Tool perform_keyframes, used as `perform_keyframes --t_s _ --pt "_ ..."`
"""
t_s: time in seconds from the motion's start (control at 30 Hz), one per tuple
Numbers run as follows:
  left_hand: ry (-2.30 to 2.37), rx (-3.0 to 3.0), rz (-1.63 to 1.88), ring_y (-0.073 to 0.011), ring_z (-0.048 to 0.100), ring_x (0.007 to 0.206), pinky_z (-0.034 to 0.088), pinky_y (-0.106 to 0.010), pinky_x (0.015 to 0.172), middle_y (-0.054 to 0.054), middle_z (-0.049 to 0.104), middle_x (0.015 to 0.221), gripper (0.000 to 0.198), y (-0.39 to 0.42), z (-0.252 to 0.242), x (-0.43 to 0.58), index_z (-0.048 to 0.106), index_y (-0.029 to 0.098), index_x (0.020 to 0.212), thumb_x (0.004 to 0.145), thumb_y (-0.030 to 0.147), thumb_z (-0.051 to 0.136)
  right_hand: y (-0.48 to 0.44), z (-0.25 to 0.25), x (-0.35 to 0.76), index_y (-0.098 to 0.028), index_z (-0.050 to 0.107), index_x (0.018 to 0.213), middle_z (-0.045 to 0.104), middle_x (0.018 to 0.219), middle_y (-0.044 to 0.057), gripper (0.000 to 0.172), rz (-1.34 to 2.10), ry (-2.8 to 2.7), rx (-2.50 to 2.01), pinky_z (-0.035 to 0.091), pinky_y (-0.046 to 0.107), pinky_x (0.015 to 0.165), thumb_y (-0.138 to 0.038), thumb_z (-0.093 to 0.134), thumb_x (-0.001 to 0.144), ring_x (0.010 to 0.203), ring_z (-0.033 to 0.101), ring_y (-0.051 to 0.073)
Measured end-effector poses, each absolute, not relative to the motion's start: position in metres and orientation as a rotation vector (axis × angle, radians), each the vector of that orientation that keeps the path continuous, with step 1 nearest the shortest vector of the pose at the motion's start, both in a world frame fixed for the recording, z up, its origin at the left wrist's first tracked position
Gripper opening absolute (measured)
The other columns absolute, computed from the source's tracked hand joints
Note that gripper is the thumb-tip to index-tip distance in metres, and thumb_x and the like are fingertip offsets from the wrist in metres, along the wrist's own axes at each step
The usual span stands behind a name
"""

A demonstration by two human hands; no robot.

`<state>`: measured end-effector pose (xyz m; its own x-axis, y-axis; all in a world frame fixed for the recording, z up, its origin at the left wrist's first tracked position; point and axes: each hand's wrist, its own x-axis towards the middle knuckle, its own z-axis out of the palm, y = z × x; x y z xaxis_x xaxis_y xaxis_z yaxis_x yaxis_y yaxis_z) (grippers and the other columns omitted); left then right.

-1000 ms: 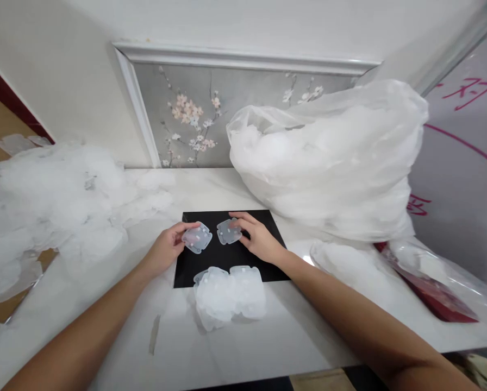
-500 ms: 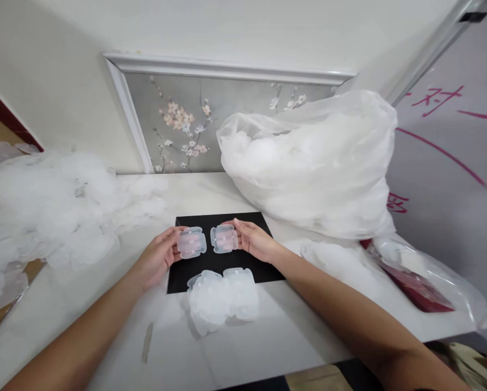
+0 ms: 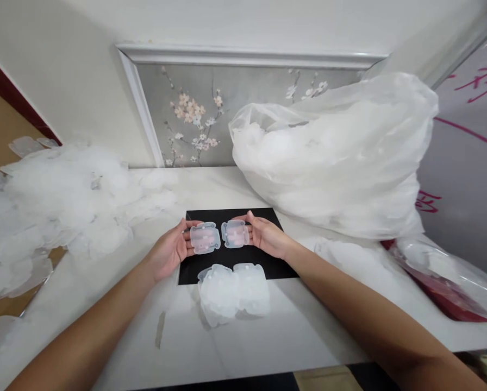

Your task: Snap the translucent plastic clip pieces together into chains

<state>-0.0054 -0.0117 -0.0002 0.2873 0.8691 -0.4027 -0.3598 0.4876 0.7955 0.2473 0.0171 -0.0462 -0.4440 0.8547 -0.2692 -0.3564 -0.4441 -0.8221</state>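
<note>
My left hand point(image 3: 170, 248) holds a clear, frosted plastic piece point(image 3: 205, 238) with rounded corners and notched sides, its fingers spread behind it and showing through. A matching frosted plastic piece point(image 3: 235, 233) is in my right hand point(image 3: 267, 234), thumb at the top and fingers behind. The two pieces face me side by side, a narrow gap between them, above a black mat point(image 3: 284, 269). Just in front of my hands, two overlapping heaps of similar pieces, a left heap point(image 3: 218, 296) and a right heap point(image 3: 252, 290), lie across the mat's near edge.
A large pile of frosted pieces point(image 3: 72, 190) spreads over the left of the white table point(image 3: 292, 336). At the back right stands a bulging translucent bag point(image 3: 333, 163) full of white pieces. A red tray with plastic wrap point(image 3: 451, 288) lies at the right. Behind is a framed floral panel point(image 3: 194, 108).
The view has turned a little, so everything sits further right. Both hands still hold their pieces, which appear slightly closer together.
</note>
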Motion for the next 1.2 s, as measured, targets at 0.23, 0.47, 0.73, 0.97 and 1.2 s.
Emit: perform_keyframes --t_s 0.23,0.47,0.73,0.97,1.2 --pt "0.929 0.696 0.854 -0.0252 0.073 0.089 0.058 -0.039 0.081 -0.015 0.074 0.102 0.037 -0.010 0.003 -0.006 0.065 0.014 0.104 0.099 0.039 0.039 0.021 -0.046 0.248 -0.012 0.067 0.110 0.074 0.081 0.011 0.046 1.970 -0.931 -0.915 0.057 0.034 0.074 -0.045 0.037 0.101 0.068 0.071 0.017" --pt "0.936 0.714 0.842 -0.0261 0.072 0.091 0.057 -0.042 0.084 -0.015 0.073 0.104 0.039 -0.012 0.009 -0.004 0.064 0.014 0.104 0.100 0.040 0.035 0.020 -0.039 0.249 -0.011 0.065 0.112 0.073 0.078 0.009 0.048 1.967 -0.928 -0.940 0.057 0.032 0.071 -0.045 0.033 0.102 0.064 0.069 0.016" --pt "0.930 0.715 0.868 -0.0260 0.072 0.089 0.058 -0.042 0.082 -0.015 0.074 0.105 0.037 -0.010 0.013 -0.004 0.066 0.015 0.100 0.099 0.040 0.038 0.020 -0.015 0.257 -0.013 0.066 0.110 0.073 0.080 0.009 0.052 1.899 -1.003 -0.938 0.057 0.031 0.070 -0.052 0.034 0.099 0.065 0.069 0.016" --pt "0.767 1.163 0.656 -0.0289 0.068 0.104 0.052 -0.044 0.093 -0.012 0.072 0.114 0.043 -0.020 0.018 -0.008 0.069 0.021 0.107 0.090 0.056 0.050 0.000 -0.008 0.270 -0.016 0.067 0.108 0.074 0.094 0.010 0.057 1.782 -1.267 -0.890 0.055 0.036 0.083 -0.066 0.046 0.089 0.083 0.071 0.019" --pt "0.443 1.882 -0.001 -0.0310 0.043 0.137 0.020 -0.048 0.118 -0.007 0.059 0.139 0.027 -0.050 0.053 -0.016 0.074 0.028 0.109 0.084 0.025 0.067 -0.048 0.015 0.290 -0.026 0.072 0.110 0.064 0.130 0.010 0.031 1.728 -2.315 -0.592 0.025 0.047 0.116 -0.042 0.067 0.084 0.140 0.040 0.026"
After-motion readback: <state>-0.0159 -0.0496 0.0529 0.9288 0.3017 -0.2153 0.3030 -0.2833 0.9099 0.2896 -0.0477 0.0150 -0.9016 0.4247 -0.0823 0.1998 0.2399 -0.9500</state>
